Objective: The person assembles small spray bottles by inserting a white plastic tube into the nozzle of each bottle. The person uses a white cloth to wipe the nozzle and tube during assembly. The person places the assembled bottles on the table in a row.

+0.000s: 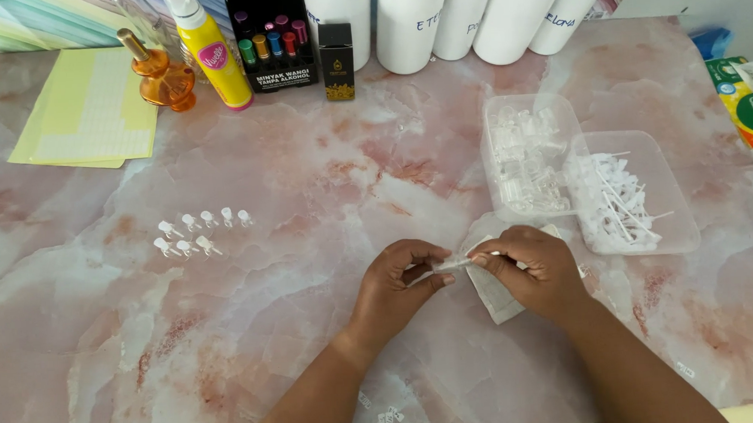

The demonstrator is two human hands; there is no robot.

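Both hands at lower centre of frame, over a glossy pink-white marbled tabletop [323,180]. Left hand [397,283] has fingers curled, thumb and fingertips pinched on one end of a small clear plastic piece [453,263]. Right hand [530,268] is pinched on its other end, fingers bent in tight. Piece is thin, translucent, sits between the two hands just above the table. What exactly it is: too small to tell.

Under the right hand lies a flat, crinkled clear plastic bag [497,298], partly covered.

Right of centre: two soft-cornered translucent plastic tubs, touching. Left tub [530,113] holds clear small vials, jumbled. Right tub [648,150] holds white caps with thin straw-like tubes.

Left of centre: two short rows of tiny finished clear vials [199,232] with white tops, lying on the table, well apart from the hands.

Top edge: smooth white cylindrical bottles [461,14], a black display box [275,36] of coloured roll-on vials, a yellow spray bottle [211,53], an amber glass bottle [162,77]. Upper left: pale yellow label sheets [88,115], flat.
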